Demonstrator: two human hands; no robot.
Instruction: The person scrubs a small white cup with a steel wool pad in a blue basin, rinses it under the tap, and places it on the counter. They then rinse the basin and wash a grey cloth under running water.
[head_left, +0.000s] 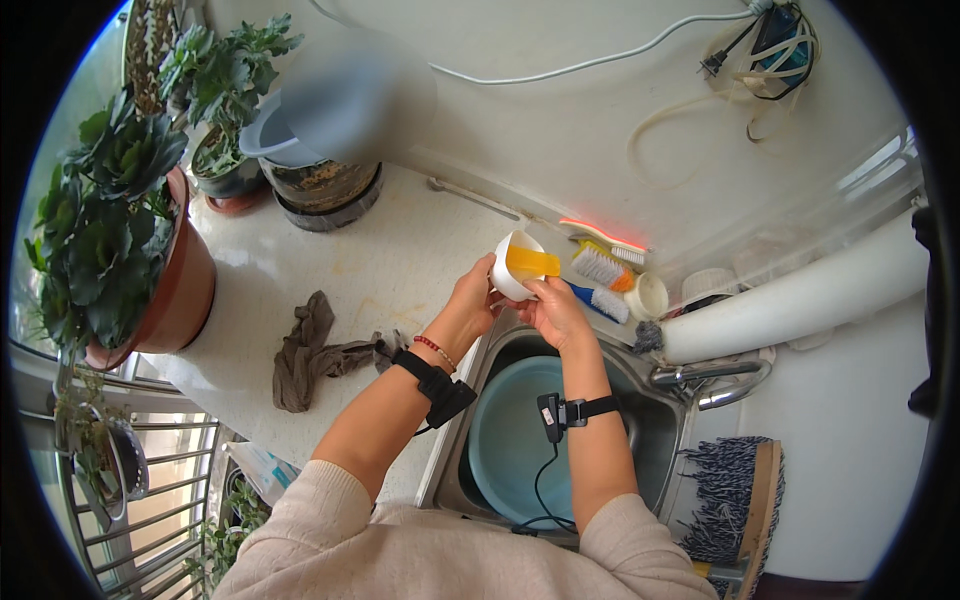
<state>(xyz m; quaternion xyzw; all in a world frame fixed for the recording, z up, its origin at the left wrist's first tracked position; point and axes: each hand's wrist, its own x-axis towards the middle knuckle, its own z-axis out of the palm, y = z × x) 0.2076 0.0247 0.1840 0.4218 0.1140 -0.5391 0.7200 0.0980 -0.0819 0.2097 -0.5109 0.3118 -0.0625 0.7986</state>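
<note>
A small white cup (508, 279) is tilted above the back edge of the sink, with a flat yellow-orange piece (534, 262) lying across its mouth. My left hand (474, 295) grips the cup's left side. On the right, my right hand (553, 309) holds the cup's lower rim, its thumb and fingers beside the yellow-orange piece. Beneath my right forearm, a light blue plastic basin (510, 442) sits in the stainless steel sink (651, 397). Several scrubbing brushes (600, 266) lie just right of the cup. A crumpled grey-brown cloth (300, 360) rests on the counter to the left.
Potted plants (191, 277) stand along the left, near a stacked blue-grey basin (281, 139). A faucet (712, 379) and a thick white pipe (795, 281) are at the right, above a mop head (720, 495). A metal wrench-like rod (472, 198) lies by the wall. A blurred grey shape hangs at upper centre.
</note>
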